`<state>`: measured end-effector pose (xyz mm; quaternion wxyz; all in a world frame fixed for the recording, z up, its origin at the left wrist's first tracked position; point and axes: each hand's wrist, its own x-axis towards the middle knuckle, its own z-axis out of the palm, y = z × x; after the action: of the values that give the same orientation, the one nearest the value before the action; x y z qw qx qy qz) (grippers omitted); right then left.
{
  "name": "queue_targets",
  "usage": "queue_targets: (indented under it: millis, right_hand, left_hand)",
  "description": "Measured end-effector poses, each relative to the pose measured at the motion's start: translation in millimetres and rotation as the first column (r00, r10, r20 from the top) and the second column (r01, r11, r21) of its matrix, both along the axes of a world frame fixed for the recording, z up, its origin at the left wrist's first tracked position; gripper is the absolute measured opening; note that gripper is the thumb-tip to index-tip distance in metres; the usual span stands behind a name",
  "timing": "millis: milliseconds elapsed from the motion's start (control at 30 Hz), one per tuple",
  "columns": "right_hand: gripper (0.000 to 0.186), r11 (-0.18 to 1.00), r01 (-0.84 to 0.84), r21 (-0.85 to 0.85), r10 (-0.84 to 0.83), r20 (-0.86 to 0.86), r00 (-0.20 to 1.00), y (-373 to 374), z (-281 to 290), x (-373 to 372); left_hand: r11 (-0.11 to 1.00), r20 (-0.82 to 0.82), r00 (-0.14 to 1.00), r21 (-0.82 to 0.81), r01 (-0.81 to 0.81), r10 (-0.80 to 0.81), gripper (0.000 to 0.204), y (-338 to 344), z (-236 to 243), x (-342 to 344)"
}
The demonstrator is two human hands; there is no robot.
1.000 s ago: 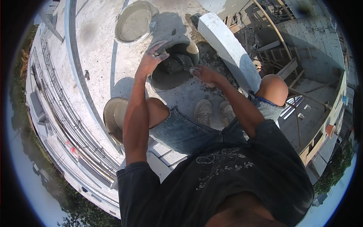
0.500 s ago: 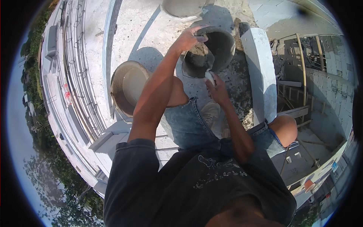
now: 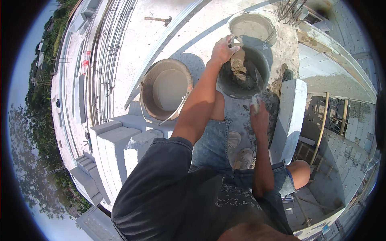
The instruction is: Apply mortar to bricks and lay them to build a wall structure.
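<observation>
A dark round bucket (image 3: pixel 263 89) stands in front of me, with wet grey mortar (image 3: pixel 238 66) clinging to its left inner side. At the bucket's far left rim is my left hand (image 3: pixel 223 49), its fingers and thumb closed on the edge. My right hand (image 3: pixel 259 114) is closed at the near right rim, round the pale handle of what looks like a trowel (image 3: pixel 257 75). The trowel's dark blade reaches into the bucket and is hard to tell from the mortar. Grey smears cover the fingertips of both hands.
Left of my left forearm stands a wide bucket (image 3: pixel 146 94) of grey liquid. Another round tub (image 3: pixel 251 26) lies beyond the mortar bucket. A hammer (image 3: pixel 159 19) rests on the slab. To the right, a pale block (image 3: pixel 290 114) borders a drop to a lower level. Pale blocks (image 3: pixel 116 140) are stacked at left.
My view has shifted, so the buckets appear further right. The mortar bucket, earlier with a second curved rim showing before it, now appears as one round opening. Both hands stay at it.
</observation>
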<state>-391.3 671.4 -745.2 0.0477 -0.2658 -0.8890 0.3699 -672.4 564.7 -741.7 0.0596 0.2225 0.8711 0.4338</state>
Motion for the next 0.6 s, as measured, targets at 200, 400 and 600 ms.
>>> queue_targets:
  millis: [200,400,600]
  right_hand:
    - [0.045,0.859,0.116,-0.498,-0.022,0.190,0.982,-7,15,-36]
    - [0.050,0.652,0.197,-0.732,-0.051,0.217,0.975,3,3,-42]
    - [0.053,0.598,0.155,-0.786,-0.083,0.132,0.988,10,-4,-33]
  left_hand:
    - [0.818,-0.228,0.810,0.365,-0.444,0.541,0.026,-114,61,61]
    - [0.111,0.687,0.400,0.426,-0.898,0.607,0.027,-243,-3,143]
    - [-0.259,0.993,0.069,0.092,-0.961,0.100,0.034,-288,-117,97]
